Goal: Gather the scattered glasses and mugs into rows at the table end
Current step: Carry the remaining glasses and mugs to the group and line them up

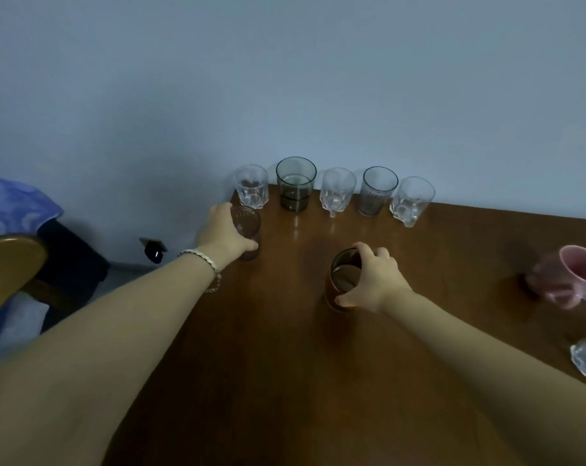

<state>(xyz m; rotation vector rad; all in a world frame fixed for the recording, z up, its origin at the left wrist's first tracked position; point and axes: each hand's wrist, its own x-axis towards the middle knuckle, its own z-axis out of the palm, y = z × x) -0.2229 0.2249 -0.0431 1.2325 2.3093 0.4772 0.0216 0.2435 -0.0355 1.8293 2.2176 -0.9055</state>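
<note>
The left hand [222, 232] is wrapping a tall brownish ribbed glass [248, 232] just before the five-glass back row [333, 191]; the right hand [374, 279] is closing around an amber tumbler [342, 280] mid-tabletop [285, 381]. Both grips are sitting mid-wall, sensibly, since the glass is probably slick and breakable.

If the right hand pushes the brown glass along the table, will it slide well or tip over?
The brown glass looks tall and narrow, so a push near the rim, where the right hand grips it, might tip it. The table seems smooth and polished, so it would probably slide. It looks empty, hence likely light.
</note>
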